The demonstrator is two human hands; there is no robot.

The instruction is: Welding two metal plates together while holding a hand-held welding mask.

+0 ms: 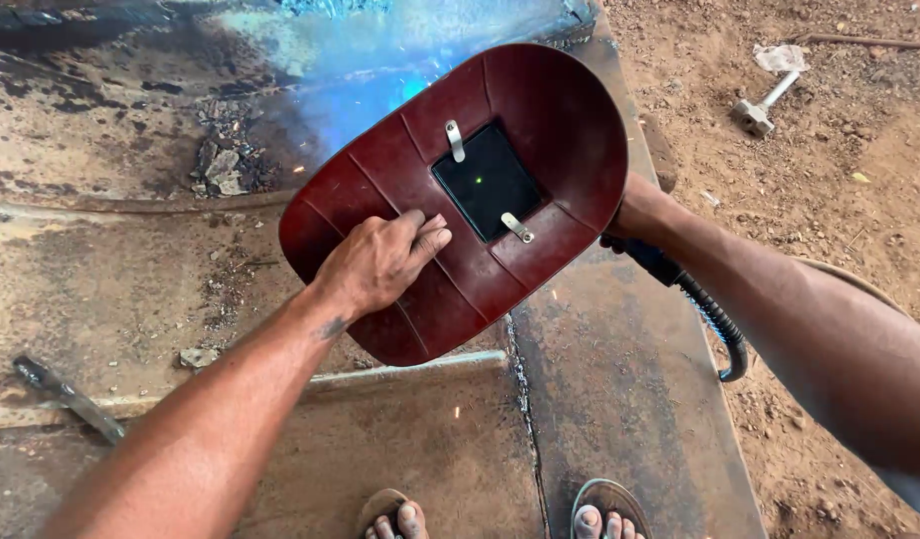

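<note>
My left hand (380, 262) grips a dark red hand-held welding shield (540, 130) by its inner side, holding it tilted in front of me. A dark rectangular filter window (486, 181) sits in its middle, with a small green dot of light showing through. My right hand (634, 212) is mostly hidden behind the shield's right edge; it holds a welding torch handle with a black ribbed cable (714, 321) hanging below my wrist. Blue-white glare and smoke (360, 70) spread above the shield's upper left.
Rusty steel plates (110, 269) lie under me, with a welded seam (525, 399) running between them. A metal rod (65, 396) lies at left. A hammer (761, 108) rests on the brown dirt at upper right. My sandalled feet (500, 514) show at the bottom.
</note>
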